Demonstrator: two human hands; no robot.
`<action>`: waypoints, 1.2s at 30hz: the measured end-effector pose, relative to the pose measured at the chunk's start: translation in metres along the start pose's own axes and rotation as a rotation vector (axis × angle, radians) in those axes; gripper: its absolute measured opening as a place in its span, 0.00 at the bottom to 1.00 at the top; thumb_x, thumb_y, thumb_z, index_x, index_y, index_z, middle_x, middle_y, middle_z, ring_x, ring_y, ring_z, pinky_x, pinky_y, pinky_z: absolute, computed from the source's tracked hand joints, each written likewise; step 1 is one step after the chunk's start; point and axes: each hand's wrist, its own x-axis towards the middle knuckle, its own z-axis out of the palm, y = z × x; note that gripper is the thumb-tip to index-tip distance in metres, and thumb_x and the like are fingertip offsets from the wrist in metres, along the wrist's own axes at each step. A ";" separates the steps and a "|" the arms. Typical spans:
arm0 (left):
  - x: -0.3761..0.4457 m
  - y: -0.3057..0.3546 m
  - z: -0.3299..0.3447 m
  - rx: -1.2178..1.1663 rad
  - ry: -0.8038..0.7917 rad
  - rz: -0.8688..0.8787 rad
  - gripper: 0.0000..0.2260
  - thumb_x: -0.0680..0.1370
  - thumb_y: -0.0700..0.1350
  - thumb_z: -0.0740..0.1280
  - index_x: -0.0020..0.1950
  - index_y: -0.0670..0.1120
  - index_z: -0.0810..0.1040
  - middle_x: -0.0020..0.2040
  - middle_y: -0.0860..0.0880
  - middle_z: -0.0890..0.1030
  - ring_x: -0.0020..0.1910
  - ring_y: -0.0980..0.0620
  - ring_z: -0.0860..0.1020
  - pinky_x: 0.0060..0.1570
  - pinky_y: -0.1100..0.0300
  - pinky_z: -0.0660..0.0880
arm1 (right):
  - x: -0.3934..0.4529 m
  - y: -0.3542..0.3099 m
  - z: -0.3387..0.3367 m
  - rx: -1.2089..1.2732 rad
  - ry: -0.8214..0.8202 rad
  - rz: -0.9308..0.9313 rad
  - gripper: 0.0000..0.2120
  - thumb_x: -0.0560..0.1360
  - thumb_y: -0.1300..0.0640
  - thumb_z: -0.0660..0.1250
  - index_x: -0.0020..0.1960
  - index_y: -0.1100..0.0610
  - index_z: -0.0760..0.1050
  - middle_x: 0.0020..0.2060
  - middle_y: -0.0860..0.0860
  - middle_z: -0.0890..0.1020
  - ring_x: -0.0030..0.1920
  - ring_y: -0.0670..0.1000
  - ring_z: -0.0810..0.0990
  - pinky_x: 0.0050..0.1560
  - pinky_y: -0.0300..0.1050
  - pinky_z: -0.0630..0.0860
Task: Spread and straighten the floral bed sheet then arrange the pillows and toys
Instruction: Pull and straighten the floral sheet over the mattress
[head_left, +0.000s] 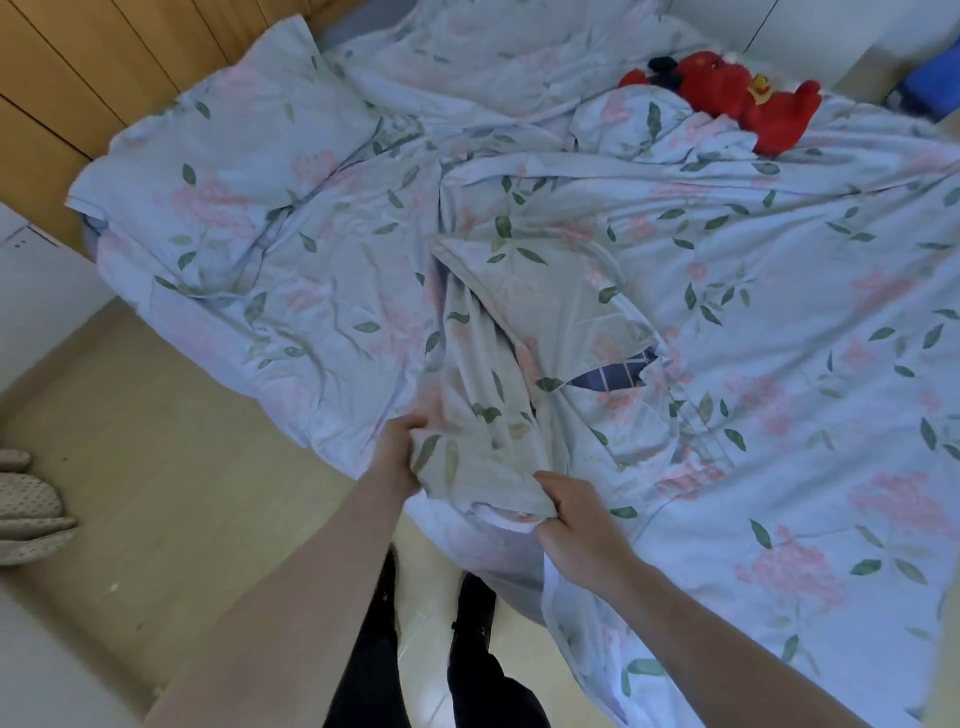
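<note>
While the pale blue cotton bed sheet printed with pink flowers and green leaves (753, 291) covers most of the bed, it is far from straight: deep creases run across its middle, a loose flap is folded back near the bed's near edge, and a patch of dark blue checked fabric (613, 375) shows through a gap beneath it. Judging by this, the spreading step is barely begun, and the arranging has not started. A pillow in the same floral cover (218, 140) lies tilted at the bed's far left corner against the wooden headboard (62, 78), and a red plush toy with a yellow patch (748, 98) lies on its side near the far right corner, partly tucked among rumpled folds, with something small and dark just beside it that I cannot identify. Both bare arms reach forward from the near edge, fairly close together. The left hand (397, 457) has its fingers closed on the bunched flap from the left side, and the right hand (576, 519) pinches the same flap's lower edge, fingers curled shut on the cloth, so the fabric hangs lifted between them above the bed's near edge, over the tiled floor (171, 467) where the person stands
</note>
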 end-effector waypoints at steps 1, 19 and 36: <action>-0.003 0.012 -0.014 -0.049 0.079 0.074 0.15 0.76 0.41 0.68 0.61 0.40 0.81 0.54 0.39 0.86 0.52 0.39 0.85 0.49 0.45 0.82 | -0.003 0.003 -0.002 -0.049 -0.011 0.019 0.06 0.66 0.68 0.58 0.34 0.58 0.66 0.29 0.47 0.69 0.29 0.44 0.65 0.31 0.44 0.59; -0.146 0.081 -0.087 0.427 0.178 1.090 0.07 0.73 0.32 0.70 0.41 0.43 0.82 0.51 0.56 0.84 0.49 0.59 0.82 0.48 0.62 0.78 | 0.044 -0.037 0.019 -0.415 -0.638 0.439 0.29 0.77 0.49 0.67 0.76 0.56 0.65 0.68 0.53 0.75 0.65 0.55 0.78 0.59 0.47 0.77; -0.118 0.103 -0.161 -0.044 -0.215 0.313 0.15 0.82 0.46 0.60 0.59 0.40 0.82 0.60 0.43 0.84 0.66 0.42 0.79 0.66 0.45 0.76 | 0.107 -0.183 0.124 -0.169 0.010 -0.118 0.15 0.74 0.67 0.58 0.50 0.54 0.81 0.36 0.45 0.79 0.33 0.41 0.75 0.33 0.34 0.67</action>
